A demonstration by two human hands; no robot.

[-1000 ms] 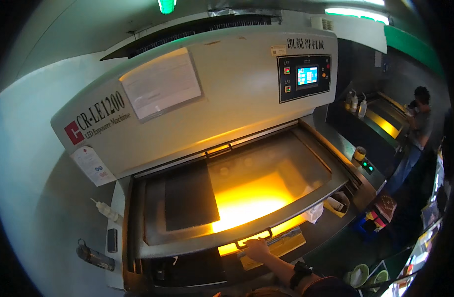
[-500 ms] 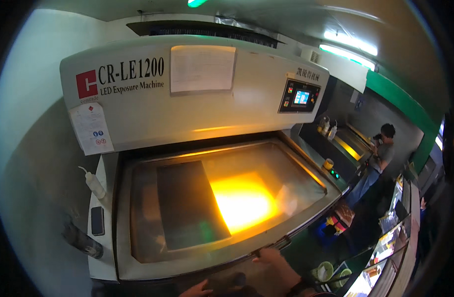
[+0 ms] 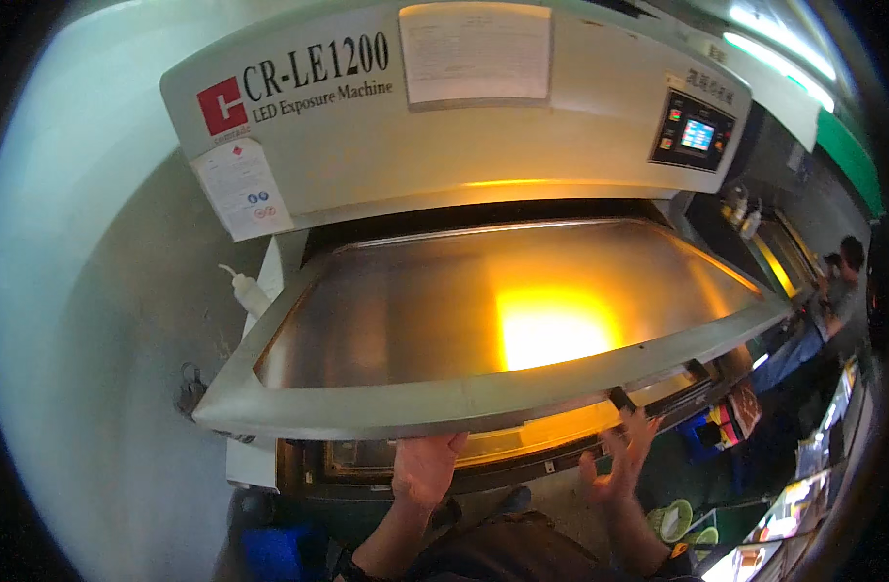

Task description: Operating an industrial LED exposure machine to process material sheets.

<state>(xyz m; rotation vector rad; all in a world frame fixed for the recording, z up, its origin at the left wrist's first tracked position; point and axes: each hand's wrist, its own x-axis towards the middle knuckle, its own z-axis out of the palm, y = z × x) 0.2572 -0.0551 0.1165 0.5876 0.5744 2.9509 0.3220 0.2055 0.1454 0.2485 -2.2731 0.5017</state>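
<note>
A large machine lid (image 3: 367, 405), a pale frame around a shiny clear sheet, is tilted with its front edge raised off the machine bed. My left hand (image 3: 425, 470) holds that front edge from below, palm up; its fingertips are hidden under the rim. My right hand (image 3: 621, 456) is open, fingers spread, just below a dark handle (image 3: 621, 399) on the lid's right front. It seems to hold nothing. Yellow light glares on the sheet, and part of the bed (image 3: 551, 434) glows yellow beneath the lid.
Above the lid stretches the machine's pale housing (image 3: 444, 145), with a control panel (image 3: 692, 131) at right. A white squeeze bottle (image 3: 249, 291) stands at left. A person (image 3: 832, 291) is at another machine at far right. Green baskets (image 3: 670, 521) stand on the floor.
The lid's front edge has come up off the bed. My left hand has moved under it, and my right hand has left the handle. The dark sheet seen earlier no longer shows.
</note>
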